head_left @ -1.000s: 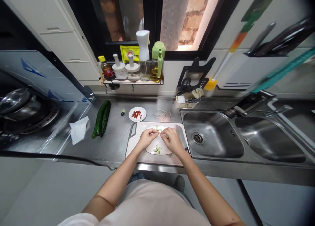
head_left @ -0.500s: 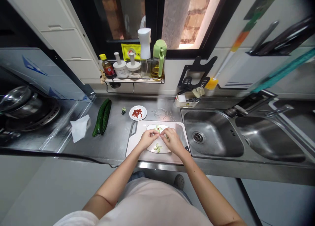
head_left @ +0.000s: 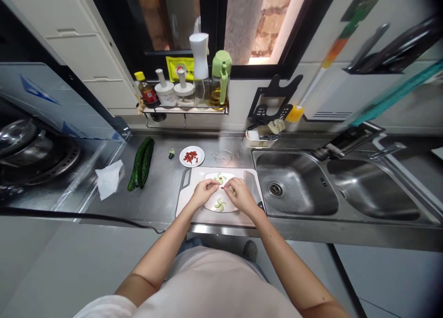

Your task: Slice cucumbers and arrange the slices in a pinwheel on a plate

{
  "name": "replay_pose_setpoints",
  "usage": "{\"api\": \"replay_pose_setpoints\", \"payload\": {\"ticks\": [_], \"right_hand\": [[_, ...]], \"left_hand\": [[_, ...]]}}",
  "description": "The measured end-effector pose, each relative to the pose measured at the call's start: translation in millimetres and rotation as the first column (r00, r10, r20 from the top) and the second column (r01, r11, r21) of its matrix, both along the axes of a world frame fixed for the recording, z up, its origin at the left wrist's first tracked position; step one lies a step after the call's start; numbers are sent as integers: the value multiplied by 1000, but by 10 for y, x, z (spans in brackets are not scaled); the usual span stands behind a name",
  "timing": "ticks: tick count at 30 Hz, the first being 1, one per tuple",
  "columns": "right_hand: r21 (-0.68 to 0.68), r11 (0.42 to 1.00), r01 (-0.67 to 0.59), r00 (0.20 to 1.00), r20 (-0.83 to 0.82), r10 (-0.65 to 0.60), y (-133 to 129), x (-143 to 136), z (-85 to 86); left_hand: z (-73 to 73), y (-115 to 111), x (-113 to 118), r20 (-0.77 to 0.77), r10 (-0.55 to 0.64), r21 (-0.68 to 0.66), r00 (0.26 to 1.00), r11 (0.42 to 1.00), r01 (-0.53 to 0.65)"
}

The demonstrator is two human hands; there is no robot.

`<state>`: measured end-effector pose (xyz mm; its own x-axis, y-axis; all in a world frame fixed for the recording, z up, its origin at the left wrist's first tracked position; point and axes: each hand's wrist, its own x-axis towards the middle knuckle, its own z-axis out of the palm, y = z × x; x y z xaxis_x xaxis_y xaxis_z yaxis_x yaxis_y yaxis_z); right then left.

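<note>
A white plate lies on the pale cutting board. Pinwheels of green cucumber slices sit on it, one near the back and one near the front. My left hand hovers over the plate's left side, thumb and forefinger pinched; whatever they hold is too small to tell. Opposite it, my right hand has its fingertips closed on a small red piece. A knife lies at the board's right side, partly behind my right hand.
Behind the board is a small white dish of red pieces. Two cucumbers and a white paper lie to the left. A double sink is on the right, a condiment shelf at the back.
My hands have drawn slightly apart, and the red piece now shows between them at my right fingertips. The whole view has shifted slightly.
</note>
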<state>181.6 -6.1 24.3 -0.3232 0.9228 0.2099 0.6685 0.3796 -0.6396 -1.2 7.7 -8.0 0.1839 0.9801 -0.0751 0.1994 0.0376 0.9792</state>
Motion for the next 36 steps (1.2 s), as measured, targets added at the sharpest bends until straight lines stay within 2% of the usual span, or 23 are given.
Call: {"api": "replay_pose_setpoints", "payload": {"ticks": [5, 12, 17, 22, 27, 36], "right_hand": [[-10, 1000, 0, 1000, 20, 0, -30, -10, -55], [-64, 998, -22, 992, 122, 30, -124, -7, -266], [-125, 992, -21, 969, 240, 51, -201, -28, -423], [-176, 984, -4, 942, 330, 63, -250, -63, -475], [-213, 977, 4, 929, 362, 75, -257, -69, -503], [-215, 977, 9, 910, 406, 81, -266, -76, -535]], "left_hand": [[-63, -43, -49, -78, 1, 2, 997, 1000, -1], [-106, -106, -60, -247, -6, 33, 969, 999, 15], [-146, -168, -40, -453, -49, 47, 890, 996, 79], [-165, -249, 7, -596, -112, 53, 795, 983, 178], [-186, -281, 42, -659, -135, 21, 740, 980, 198], [-238, -288, 76, -702, -169, -12, 692, 974, 226]]}}
